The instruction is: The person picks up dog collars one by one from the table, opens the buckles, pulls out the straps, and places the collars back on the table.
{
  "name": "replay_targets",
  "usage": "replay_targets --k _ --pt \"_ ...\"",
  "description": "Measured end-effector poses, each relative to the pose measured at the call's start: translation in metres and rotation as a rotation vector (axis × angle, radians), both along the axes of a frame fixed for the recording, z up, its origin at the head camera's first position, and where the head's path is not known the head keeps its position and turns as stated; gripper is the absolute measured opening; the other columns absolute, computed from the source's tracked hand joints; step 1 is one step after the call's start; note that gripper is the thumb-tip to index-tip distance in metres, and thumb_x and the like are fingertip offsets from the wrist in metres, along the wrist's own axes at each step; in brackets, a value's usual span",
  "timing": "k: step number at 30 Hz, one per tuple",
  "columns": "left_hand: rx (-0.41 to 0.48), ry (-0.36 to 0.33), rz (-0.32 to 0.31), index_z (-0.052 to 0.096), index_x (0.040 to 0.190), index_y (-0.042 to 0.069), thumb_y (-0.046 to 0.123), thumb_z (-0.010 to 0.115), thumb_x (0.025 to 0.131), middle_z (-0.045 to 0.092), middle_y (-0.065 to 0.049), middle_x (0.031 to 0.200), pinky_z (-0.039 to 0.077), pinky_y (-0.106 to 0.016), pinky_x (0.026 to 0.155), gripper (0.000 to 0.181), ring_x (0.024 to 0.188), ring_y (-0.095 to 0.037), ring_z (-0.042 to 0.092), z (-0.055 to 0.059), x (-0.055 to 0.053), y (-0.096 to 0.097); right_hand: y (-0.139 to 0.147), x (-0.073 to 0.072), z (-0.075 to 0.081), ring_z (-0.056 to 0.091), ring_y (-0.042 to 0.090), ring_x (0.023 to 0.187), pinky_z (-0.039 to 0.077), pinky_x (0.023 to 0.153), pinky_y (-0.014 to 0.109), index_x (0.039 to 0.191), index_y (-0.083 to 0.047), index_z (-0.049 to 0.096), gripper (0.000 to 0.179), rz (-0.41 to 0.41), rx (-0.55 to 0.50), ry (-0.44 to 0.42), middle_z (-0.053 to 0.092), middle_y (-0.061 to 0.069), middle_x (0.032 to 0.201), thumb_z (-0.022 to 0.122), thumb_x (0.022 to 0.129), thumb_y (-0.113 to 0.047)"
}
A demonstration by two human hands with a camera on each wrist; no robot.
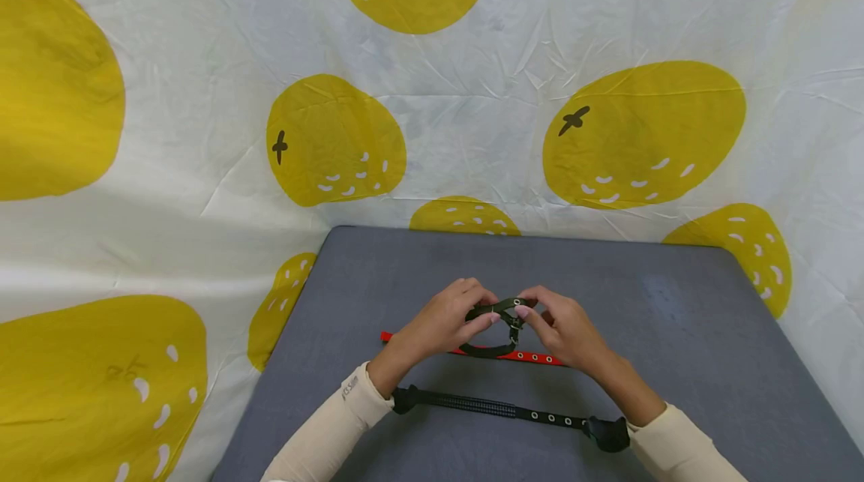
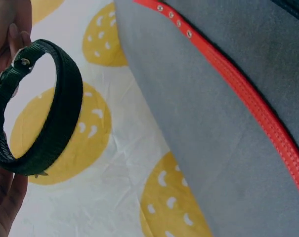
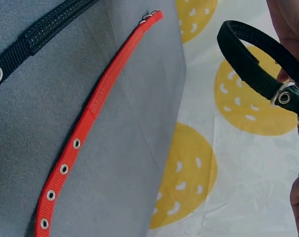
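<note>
A dark green collar [image 1: 487, 351] with metal eyelets and a buckle is held up above the table, its strap bent round into a loop. My left hand [image 1: 454, 315] pinches the loop at its upper left. On the other side my right hand [image 1: 564, 326] grips the strap near an eyelet, thumb and fingers around it. In the right wrist view the buckle [image 3: 283, 94] shows with the strap passing through it. Below the hands a red collar [image 1: 533, 357] lies stretched out, partly covered by the left hand and the loop.
A black collar [image 1: 466, 402] with eyelets lies nearer to me, its ends hidden by dark lumps beside the wrists. The grey table [image 1: 675, 362] reaches back to a white cloth [image 1: 472, 130] printed with yellow fruit shapes, hanging behind and at both sides.
</note>
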State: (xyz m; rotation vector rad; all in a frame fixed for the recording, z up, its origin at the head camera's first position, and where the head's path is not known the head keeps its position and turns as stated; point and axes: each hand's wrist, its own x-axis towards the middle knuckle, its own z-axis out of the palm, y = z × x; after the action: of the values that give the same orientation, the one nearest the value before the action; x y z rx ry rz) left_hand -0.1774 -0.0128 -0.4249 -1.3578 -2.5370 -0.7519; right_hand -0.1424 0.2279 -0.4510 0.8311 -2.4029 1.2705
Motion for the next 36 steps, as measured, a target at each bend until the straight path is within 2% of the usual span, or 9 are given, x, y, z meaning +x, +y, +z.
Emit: replay_targets --k 3,6,12,15,19,24,28,31,36 --pt "-0.003 0.008 -0.007 0.067 0.112 0.013 0.027 0.068 0.098 0.061 0.002 0.102 0.048 -0.022 0.08 0.02 0.091 -0.011 0.055 0.001 -0.001 -0.001 0.0 -0.002 0.0 0.037 -0.006 0.046 0.036 0.043 0.015 0.108 -0.015 0.067 0.021 0.0 0.018 0.012 0.066 -0.005 0.089 0.07 0.092 -0.002" --pt "-0.022 0.054 -0.014 0.069 0.11 0.013 0.025 0.071 0.096 0.062 0.001 0.102 0.047 -0.022 0.077 0.019 0.088 -0.011 0.053 0.002 -0.002 -0.001 0.0 -0.004 0.002 0.033 -0.005 0.048 0.034 0.046 0.015 0.111 -0.015 0.07 0.026 -0.009 0.087 0.078 0.07 -0.006 0.094 0.076 0.087 -0.006" --pt "-0.038 0.135 -0.031 0.07 0.11 0.013 0.026 0.072 0.094 0.062 0.002 0.1 0.046 -0.02 0.075 0.021 0.087 -0.011 0.054 0.004 0.0 0.0 -0.002 -0.005 0.007 0.046 -0.006 0.06 0.046 0.057 0.018 0.111 -0.013 0.072 0.028 -0.019 0.212 0.199 0.075 -0.002 0.103 0.079 0.084 -0.012" --pt "-0.029 0.119 -0.025 0.07 0.11 0.013 0.027 0.071 0.095 0.062 0.003 0.1 0.047 -0.021 0.076 0.02 0.087 -0.011 0.054 0.003 0.0 0.001 -0.001 -0.004 0.009 0.048 -0.005 0.061 0.048 0.058 0.019 0.11 -0.013 0.071 0.025 -0.025 0.24 0.185 0.074 -0.002 0.1 0.078 0.086 -0.013" --pt "-0.018 0.061 -0.009 0.069 0.112 0.013 0.028 0.069 0.097 0.062 0.002 0.101 0.049 -0.022 0.08 0.02 0.09 -0.011 0.056 0.001 0.0 0.002 0.001 -0.004 0.011 0.042 -0.004 0.055 0.043 0.053 0.019 0.11 -0.016 0.069 0.02 -0.039 0.23 0.094 0.071 -0.007 0.09 0.074 0.09 -0.014" --pt "0.015 -0.027 -0.004 0.069 0.111 0.013 0.026 0.069 0.097 0.063 0.001 0.101 0.05 -0.023 0.083 0.02 0.093 -0.011 0.058 0.001 0.001 0.002 0.004 -0.001 0.011 0.034 -0.004 0.05 0.036 0.048 0.019 0.109 -0.017 0.065 0.016 -0.053 0.201 0.003 0.056 -0.013 0.072 0.07 0.094 -0.012" --pt "-0.005 -0.058 -0.004 0.068 0.112 0.012 0.027 0.069 0.097 0.063 0.001 0.102 0.051 -0.022 0.084 0.021 0.093 -0.01 0.059 0.0 0.005 0.002 0.005 0.004 0.01 0.032 -0.005 0.049 0.035 0.045 0.019 0.108 -0.015 0.062 0.013 -0.043 0.2 -0.034 0.048 -0.015 0.066 0.067 0.097 -0.011" --pt "-0.027 -0.055 -0.01 0.069 0.112 0.012 0.028 0.067 0.098 0.062 0.002 0.103 0.05 -0.021 0.083 0.021 0.093 -0.01 0.058 -0.001 0.007 0.001 0.006 0.006 0.011 0.03 -0.005 0.047 0.033 0.045 0.019 0.115 -0.016 0.064 0.019 -0.038 0.234 -0.03 0.044 -0.018 0.062 0.068 0.096 -0.016" --pt "-0.028 0.017 -0.041 0.069 0.111 0.012 0.024 0.07 0.096 0.062 0.001 0.102 0.048 -0.021 0.079 0.019 0.09 -0.011 0.056 -0.001 0.012 0.002 0.005 0.005 0.011 0.044 -0.007 0.057 0.044 0.055 0.019 0.116 -0.016 0.07 0.027 0.02 0.284 0.145 0.068 -0.013 0.081 0.075 0.089 -0.016"
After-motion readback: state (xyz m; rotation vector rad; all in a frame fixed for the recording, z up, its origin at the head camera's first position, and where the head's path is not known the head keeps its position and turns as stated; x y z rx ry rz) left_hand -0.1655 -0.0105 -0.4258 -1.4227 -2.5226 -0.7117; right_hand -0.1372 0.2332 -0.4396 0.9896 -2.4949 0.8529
